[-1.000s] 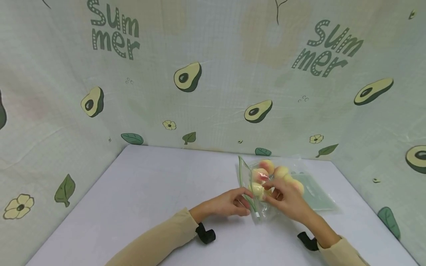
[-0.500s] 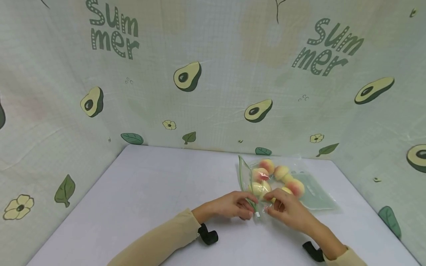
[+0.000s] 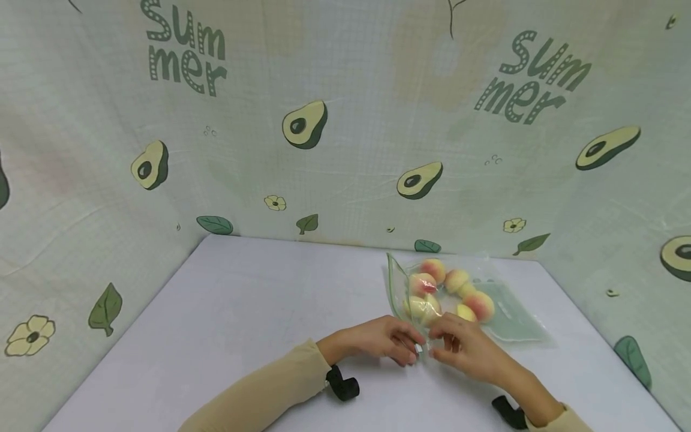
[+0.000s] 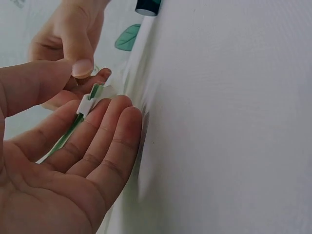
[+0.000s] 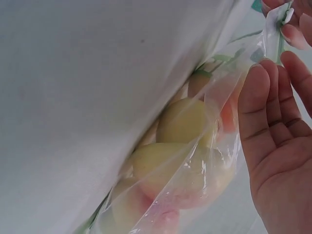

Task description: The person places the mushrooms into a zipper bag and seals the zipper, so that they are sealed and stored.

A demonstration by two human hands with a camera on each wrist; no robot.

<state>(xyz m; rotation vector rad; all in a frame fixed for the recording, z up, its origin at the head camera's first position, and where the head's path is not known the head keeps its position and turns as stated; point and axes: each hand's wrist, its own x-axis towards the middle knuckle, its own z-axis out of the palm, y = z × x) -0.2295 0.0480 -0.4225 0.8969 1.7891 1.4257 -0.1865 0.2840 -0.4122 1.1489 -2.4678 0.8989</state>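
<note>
A clear zip bag (image 3: 499,312) with a green strip along its mouth lies at the back right, several yellow-and-pink peaches (image 3: 479,305) inside. My left hand (image 3: 390,341) is at the bag's near corner, by the white zip slider (image 4: 86,104). In the left wrist view its fingers lie fairly straight behind the slider, the thumb apart from them. My right hand (image 3: 468,349) is at the same corner from the right, thumb and forefinger apart. In the right wrist view its fingertips (image 5: 257,80) lie against the bag's edge; its thumb is out of sight there.
The white table (image 3: 259,288) stretches left and front of the bag. A printed cloth (image 3: 351,150) with avocados and leaves stands behind and at both sides. Black wrist mounts (image 3: 343,384) sit under the forearms.
My left hand has moved right and slightly nearer, to the slider. My right hand has come down off the peaches to the bag's near corner. The bag's mouth stays in place.
</note>
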